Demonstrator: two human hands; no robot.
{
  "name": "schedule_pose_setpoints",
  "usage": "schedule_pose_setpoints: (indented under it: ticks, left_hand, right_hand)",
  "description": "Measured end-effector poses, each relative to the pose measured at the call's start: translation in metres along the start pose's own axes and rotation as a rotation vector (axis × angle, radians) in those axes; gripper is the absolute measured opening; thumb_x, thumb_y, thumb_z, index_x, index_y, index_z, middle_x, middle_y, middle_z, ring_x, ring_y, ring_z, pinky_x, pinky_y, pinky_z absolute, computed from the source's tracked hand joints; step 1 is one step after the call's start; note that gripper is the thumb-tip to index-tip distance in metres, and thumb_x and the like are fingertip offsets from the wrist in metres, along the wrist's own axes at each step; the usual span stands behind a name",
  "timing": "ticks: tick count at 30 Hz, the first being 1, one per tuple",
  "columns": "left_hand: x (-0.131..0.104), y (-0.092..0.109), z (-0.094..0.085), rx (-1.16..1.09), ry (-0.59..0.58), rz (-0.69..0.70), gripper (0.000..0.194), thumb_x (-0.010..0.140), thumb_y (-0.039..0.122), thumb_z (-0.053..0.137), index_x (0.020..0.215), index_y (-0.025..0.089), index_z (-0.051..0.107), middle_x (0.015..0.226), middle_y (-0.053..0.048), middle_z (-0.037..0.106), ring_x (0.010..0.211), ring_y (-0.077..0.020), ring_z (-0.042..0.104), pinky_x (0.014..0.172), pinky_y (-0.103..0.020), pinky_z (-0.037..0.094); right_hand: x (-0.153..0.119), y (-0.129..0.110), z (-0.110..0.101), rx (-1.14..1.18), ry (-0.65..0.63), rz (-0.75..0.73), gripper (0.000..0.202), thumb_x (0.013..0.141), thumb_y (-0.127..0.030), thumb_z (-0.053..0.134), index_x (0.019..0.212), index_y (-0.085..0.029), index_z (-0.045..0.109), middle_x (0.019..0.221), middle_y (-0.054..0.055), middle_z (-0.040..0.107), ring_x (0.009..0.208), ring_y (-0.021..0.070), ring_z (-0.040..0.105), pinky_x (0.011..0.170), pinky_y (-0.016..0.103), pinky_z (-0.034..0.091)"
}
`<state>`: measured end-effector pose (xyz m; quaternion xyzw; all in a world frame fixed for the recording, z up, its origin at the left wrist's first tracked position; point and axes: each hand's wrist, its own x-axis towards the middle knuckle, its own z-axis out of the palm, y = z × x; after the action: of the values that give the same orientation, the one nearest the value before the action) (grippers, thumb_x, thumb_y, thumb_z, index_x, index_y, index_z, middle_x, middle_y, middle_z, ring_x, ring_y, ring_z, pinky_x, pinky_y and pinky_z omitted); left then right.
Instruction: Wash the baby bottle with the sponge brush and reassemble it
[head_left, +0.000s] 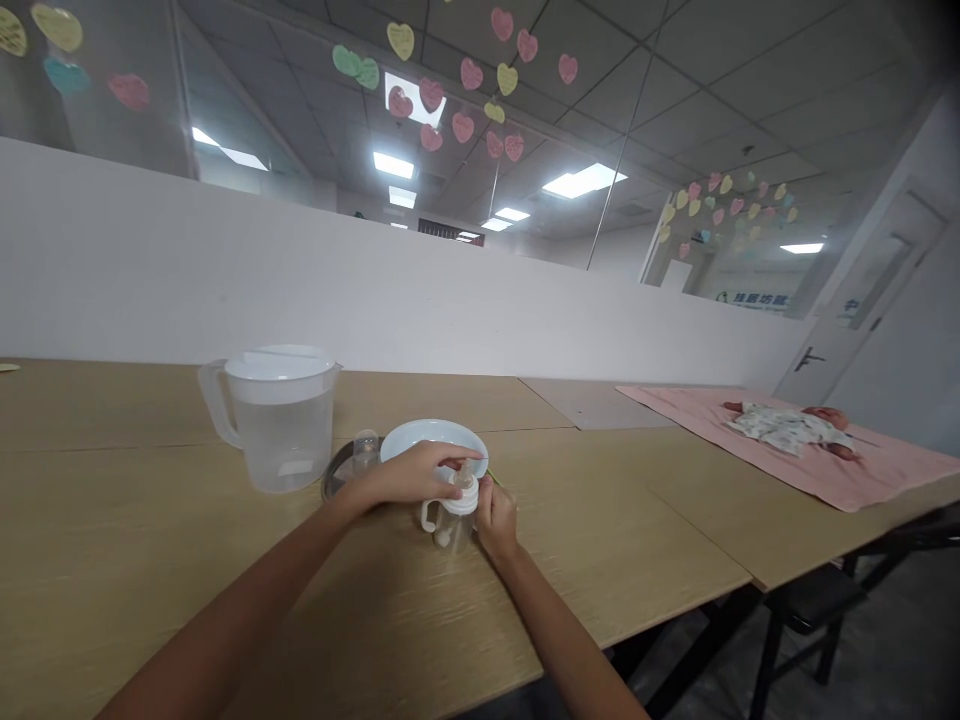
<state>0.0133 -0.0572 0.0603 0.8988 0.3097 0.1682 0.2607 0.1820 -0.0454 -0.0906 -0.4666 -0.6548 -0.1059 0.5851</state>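
Note:
A clear baby bottle [454, 522] with a white collar, a teat and a white side handle stands at the middle of the wooden table. My left hand [420, 472] reaches over from the left, its fingers spread around the teat and collar. Against the bottle's right side my right hand [496, 512] is closed, with the fingers curled at the handle side; what they grip is hidden. Behind the hands lies a white bowl [431, 432]. A clear cap [366, 450] stands by a dark round tray [330, 478], partly covered by the bowl and my arm.
A lidded clear pitcher [289, 435] stands on the left of the table [600, 560]. At the far right a doll [787, 428] in patterned clothes lies on a pink cloth [855, 488]. A black stool [817, 600] is below the right edge.

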Motion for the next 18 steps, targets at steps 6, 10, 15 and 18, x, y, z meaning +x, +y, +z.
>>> schedule_pose_setpoints:
  ticks: [6, 10, 15, 18]
  left_hand:
    - [0.001, -0.009, 0.002, -0.134, -0.035, 0.022, 0.06, 0.076, 0.029, 0.054, 0.134, 0.02, 0.043, 0.12, -0.006, 0.062, 0.108, -0.0204, 0.056, 0.091, -0.028, 0.042]
    - [0.007, -0.008, 0.014, -0.108, 0.077, 0.014, 0.061, 0.072, 0.032, 0.059, 0.131, 0.019, 0.047, 0.107, -0.006, 0.067, 0.097, -0.0204, 0.06, 0.082, -0.028, 0.046]
    - [0.006, -0.008, 0.012, -0.22, -0.007, 0.052, 0.073, 0.072, 0.024, 0.058, 0.14, 0.024, 0.031, 0.124, -0.007, 0.057, 0.103, -0.0175, 0.058, 0.085, -0.028, 0.046]
    - [0.003, -0.008, 0.008, -0.281, -0.082, 0.041, 0.078, 0.071, 0.018, 0.055, 0.142, 0.025, 0.023, 0.134, -0.009, 0.048, 0.114, -0.0179, 0.053, 0.089, -0.029, 0.045]
  right_hand:
    - [-0.002, 0.003, 0.0, 0.006, 0.005, -0.01, 0.049, 0.096, -0.031, 0.021, 0.062, -0.017, 0.052, 0.051, 0.001, 0.052, 0.044, 0.0096, 0.042, 0.047, 0.022, 0.029]
    - [-0.002, 0.004, 0.0, 0.008, -0.003, -0.009, 0.048, 0.096, -0.031, 0.022, 0.061, -0.017, 0.052, 0.048, 0.0, 0.049, 0.043, 0.0095, 0.041, 0.046, 0.022, 0.028]
    - [-0.003, 0.003, 0.001, 0.033, -0.015, -0.015, 0.045, 0.096, -0.027, 0.022, 0.067, -0.016, 0.055, 0.054, 0.002, 0.054, 0.046, 0.0101, 0.047, 0.049, 0.022, 0.031]
    - [-0.002, 0.002, 0.001, 0.012, -0.024, -0.037, 0.044, 0.096, -0.026, 0.022, 0.071, -0.015, 0.057, 0.056, 0.003, 0.057, 0.048, 0.0109, 0.05, 0.049, 0.022, 0.033]
